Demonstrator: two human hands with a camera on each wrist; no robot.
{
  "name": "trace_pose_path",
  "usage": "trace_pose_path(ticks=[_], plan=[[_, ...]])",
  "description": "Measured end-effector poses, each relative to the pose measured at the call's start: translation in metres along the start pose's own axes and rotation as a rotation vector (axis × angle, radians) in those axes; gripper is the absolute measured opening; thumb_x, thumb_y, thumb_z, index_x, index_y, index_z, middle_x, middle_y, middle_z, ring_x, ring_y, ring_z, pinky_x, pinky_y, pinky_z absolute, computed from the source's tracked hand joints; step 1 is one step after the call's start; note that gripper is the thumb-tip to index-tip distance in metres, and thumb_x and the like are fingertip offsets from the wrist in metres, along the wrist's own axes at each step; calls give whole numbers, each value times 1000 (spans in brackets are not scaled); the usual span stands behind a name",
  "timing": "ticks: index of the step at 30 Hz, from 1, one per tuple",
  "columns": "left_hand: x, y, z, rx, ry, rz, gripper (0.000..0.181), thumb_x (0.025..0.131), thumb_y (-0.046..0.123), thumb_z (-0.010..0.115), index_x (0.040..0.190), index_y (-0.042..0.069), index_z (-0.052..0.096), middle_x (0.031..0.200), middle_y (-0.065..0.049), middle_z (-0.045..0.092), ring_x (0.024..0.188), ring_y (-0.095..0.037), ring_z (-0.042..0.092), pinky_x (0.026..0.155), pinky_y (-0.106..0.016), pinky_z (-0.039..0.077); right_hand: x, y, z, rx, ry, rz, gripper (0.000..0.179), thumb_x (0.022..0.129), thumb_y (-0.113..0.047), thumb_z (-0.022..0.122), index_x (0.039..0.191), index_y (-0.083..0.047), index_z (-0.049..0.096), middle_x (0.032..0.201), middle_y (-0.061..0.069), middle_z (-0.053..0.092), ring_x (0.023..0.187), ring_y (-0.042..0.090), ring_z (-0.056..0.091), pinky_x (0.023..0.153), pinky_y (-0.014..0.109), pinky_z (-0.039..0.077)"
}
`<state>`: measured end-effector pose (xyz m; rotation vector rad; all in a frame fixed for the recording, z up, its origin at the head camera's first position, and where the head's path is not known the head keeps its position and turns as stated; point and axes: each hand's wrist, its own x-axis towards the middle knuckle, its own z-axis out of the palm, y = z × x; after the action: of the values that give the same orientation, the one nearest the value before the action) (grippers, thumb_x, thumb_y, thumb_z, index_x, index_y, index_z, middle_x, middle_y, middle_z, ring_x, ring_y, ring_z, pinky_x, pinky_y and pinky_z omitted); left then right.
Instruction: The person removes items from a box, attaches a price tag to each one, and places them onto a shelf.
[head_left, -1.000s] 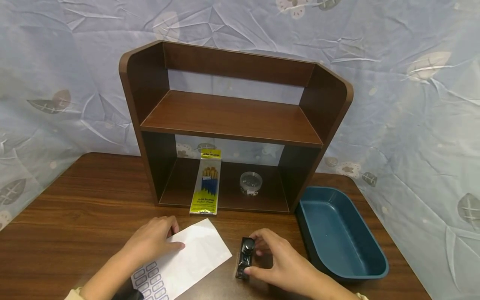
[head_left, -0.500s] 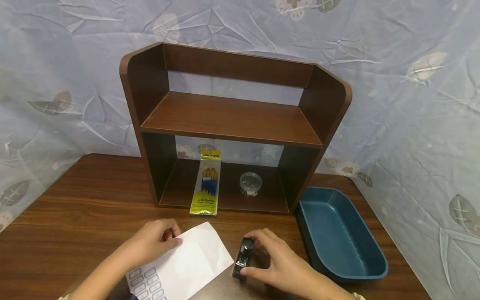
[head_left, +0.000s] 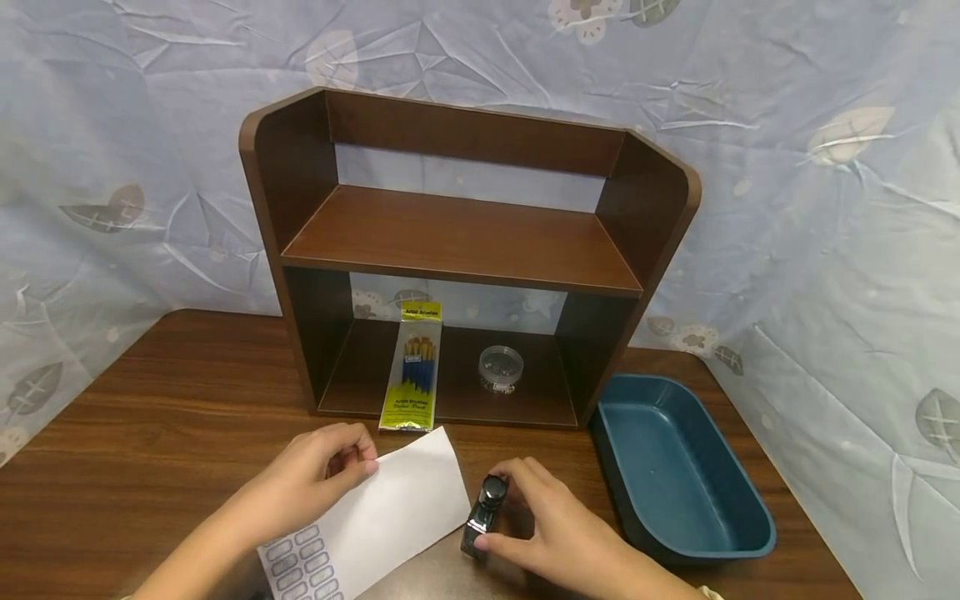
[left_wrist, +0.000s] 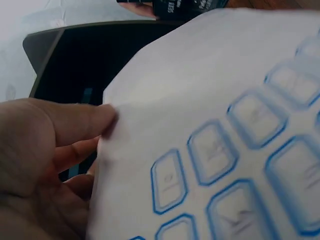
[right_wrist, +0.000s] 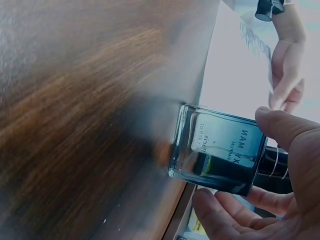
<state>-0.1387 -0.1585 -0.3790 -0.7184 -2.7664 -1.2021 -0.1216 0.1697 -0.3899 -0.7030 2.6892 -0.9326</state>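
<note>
In the head view my left hand (head_left: 322, 467) pinches the edge of a white sheet (head_left: 412, 508) between thumb and fingers. Rows of blue-outlined label shapes (left_wrist: 212, 152) run across one end of it, seen close in the left wrist view. My right hand (head_left: 558, 529) grips a perfume bottle (head_left: 480, 518) by its top part, just right of the sheet. The right wrist view shows the bottle's clear glass body (right_wrist: 220, 150), shading from blue to dark, with printed lettering and a black cap. Its base appears close to the tabletop; whether they touch I cannot tell.
A brown two-tier shelf (head_left: 465, 237) stands at the back. Its lower level holds a pack of artist brushes (head_left: 412, 375) and a small clear round container (head_left: 501, 368). To the right, a dark blue tray (head_left: 678, 475) sits on the wooden table (head_left: 187, 400).
My left hand has moved the sheet slightly right and farther from me. The bottle has shifted a little left in my right hand, closer to the sheet's corner.
</note>
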Motion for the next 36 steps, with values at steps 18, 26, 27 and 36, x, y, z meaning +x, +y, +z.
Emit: trace_pose_path(ticks=[18, 26, 27, 36], plan=[[23, 31, 13, -159, 334, 118, 3, 104, 13, 66, 101, 12, 66, 82, 4, 68, 68, -4, 59, 58, -23, 53, -8, 1, -16, -74, 64, 25, 62, 97, -64, 64, 141, -22, 52, 127, -3, 61, 116, 19, 66, 94, 42, 61], [46, 41, 19, -258, 440, 191, 2, 103, 6, 64, 103, 8, 66, 83, -3, 70, 70, -8, 63, 61, -25, 57, 6, 6, -34, 125, 284, -124, 27, 105, -32, 65, 125, -15, 64, 117, -2, 72, 107, 10, 70, 93, 29, 62], [49, 42, 20, -276, 440, 192, 3, 103, 5, 64, 103, 8, 66, 84, -4, 70, 70, -8, 64, 62, -25, 57, 9, 6, -35, 171, 297, -134, 25, 104, -29, 67, 123, -14, 65, 115, -1, 73, 106, 8, 70, 92, 28, 62], [74, 54, 24, -448, 401, 206, 4, 103, 5, 64, 102, 1, 64, 84, -15, 69, 68, -8, 63, 61, -26, 56, 26, 4, -47, 529, 320, -135, 25, 100, -10, 71, 122, 1, 69, 112, 17, 77, 95, 13, 75, 85, 31, 63]])
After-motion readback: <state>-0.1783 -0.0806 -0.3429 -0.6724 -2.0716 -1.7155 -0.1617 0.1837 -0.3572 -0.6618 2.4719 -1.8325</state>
